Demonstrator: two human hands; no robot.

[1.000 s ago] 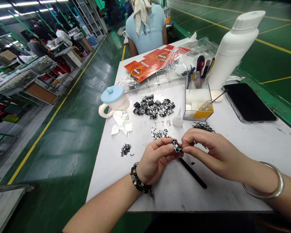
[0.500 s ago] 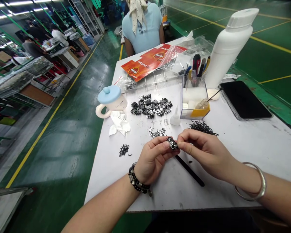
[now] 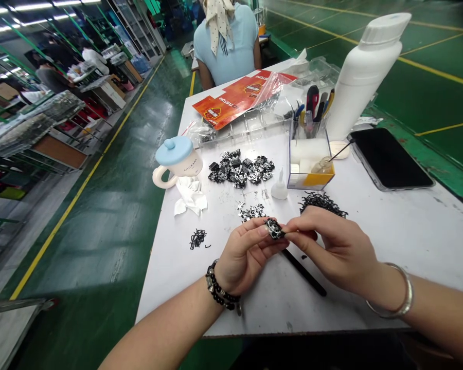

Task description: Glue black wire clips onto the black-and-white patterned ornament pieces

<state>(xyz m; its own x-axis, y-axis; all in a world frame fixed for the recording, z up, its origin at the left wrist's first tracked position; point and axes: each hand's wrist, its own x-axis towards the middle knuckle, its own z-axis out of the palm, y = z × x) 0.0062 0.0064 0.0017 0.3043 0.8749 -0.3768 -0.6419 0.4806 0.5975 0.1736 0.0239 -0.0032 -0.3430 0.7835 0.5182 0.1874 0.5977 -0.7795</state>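
A small black-and-silver part is pinched between the thumb and fingers of my left hand. My right hand is closed, its thumb and forefinger pressed together at the part's right edge; whatever tiny piece they hold is too small to name. Under my hands lies a thin black stick. Just beyond my fingers is a scatter of small silver pieces. A heap of similar black-and-silver parts sits farther back. Short black strips form a small pile at the left and a larger pile behind my right hand.
A blue-lidded mug and crumpled tissue stand left. A small dropper bottle, a clear box with tools, a tall white bottle and a phone are at right. Red packaging lies behind; a person sits beyond.
My right hand has shifted slightly, its wrist and bangle moving left, with the fingertips still at the part's right edge. My left hand keeps its hold almost unmoved.
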